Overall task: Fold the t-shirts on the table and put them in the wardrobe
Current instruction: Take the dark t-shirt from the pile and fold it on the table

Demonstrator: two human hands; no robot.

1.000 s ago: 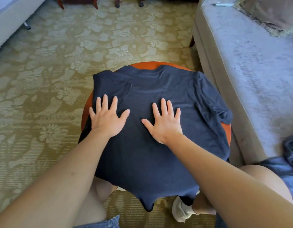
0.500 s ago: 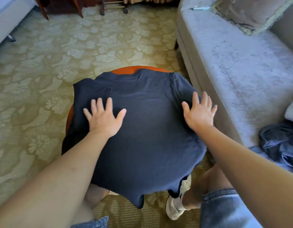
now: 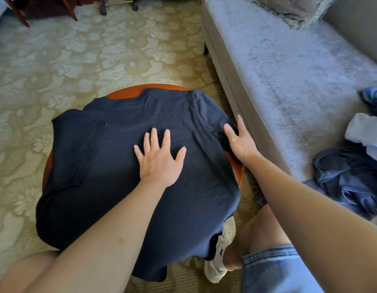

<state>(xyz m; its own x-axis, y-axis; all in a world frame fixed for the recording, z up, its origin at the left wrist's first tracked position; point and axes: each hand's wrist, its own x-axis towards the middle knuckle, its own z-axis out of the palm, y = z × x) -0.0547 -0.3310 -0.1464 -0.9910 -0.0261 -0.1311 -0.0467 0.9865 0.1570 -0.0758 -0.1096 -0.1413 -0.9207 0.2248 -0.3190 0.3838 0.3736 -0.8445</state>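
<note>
Navy t-shirt (image 3: 111,170) lies flat on the round table (image 3: 128,91), hem hanging off the near edge. L hand (image 3: 160,159) has slid from the left side to the shirt's centre, fingers spread, pressing flat. R hand (image 3: 241,142) moved centre → right sleeve (image 3: 211,115) edge, fingers straight, nothing pinched yet. Prob smoothing done and the right-side fold is next. More clothes (image 3: 348,180) on the sofa (image 3: 289,70).

The left hand (image 3: 160,157) is lying flat, palm down, with fingers spreading wide and pointing toward 12 o'clock and the thumb angling toward 1 o'clock. Its bare forearm (image 3: 111,229) is reaching in from 7 o'clock. The right hand (image 3: 239,140) is standing on edge with fingers straight, pointing toward 11 o'clock, thumb apart. The right forearm (image 3: 299,197) is stretching in from 4 o'clock.
</note>
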